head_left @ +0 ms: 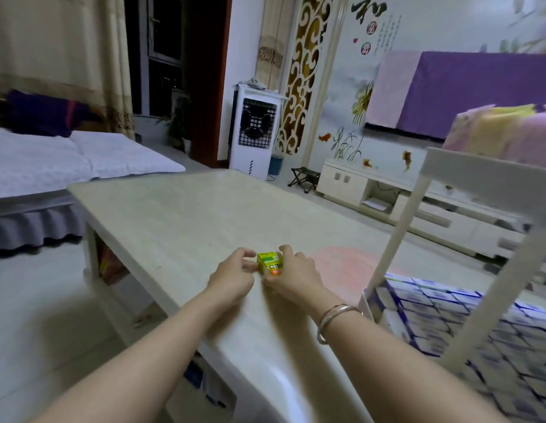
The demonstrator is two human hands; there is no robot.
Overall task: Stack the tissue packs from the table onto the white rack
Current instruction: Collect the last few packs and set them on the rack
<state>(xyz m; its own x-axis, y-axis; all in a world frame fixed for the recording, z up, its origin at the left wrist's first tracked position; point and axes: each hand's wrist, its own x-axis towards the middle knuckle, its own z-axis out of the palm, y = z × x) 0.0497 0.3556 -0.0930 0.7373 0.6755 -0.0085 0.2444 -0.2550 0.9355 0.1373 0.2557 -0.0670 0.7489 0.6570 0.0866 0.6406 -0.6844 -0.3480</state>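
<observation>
- We are closing our right hand (291,270) around the right side of a small green and yellow tissue pack (269,263), fingers curled over its far top edge and thumb low at the near corner, so the hold looks firm enough for a lift.
- We are bringing our left hand (232,274) in from the other side, fingers bent, with the fingertips at or just beside the pack's left face; we cannot tell whether they are actually pressing it. Both hands are probably flanking it to square the pack before it leaves the surface.
- The pack is sitting on the pale wooden table (174,215), near the edge closest to us and well apart from the far end.
- A bracelet (332,319) is riding on our right wrist, clear of the grasp.
- The white rack (409,209) is standing just to the right of the table, within an easy swing of the right arm; its lower shelf is already carrying rows of blue and white tissue packs (442,312), which suggests much of the stacking is done.
- Something in pastel pink and yellow wrapping (503,132) is resting on the rack's top.
</observation>
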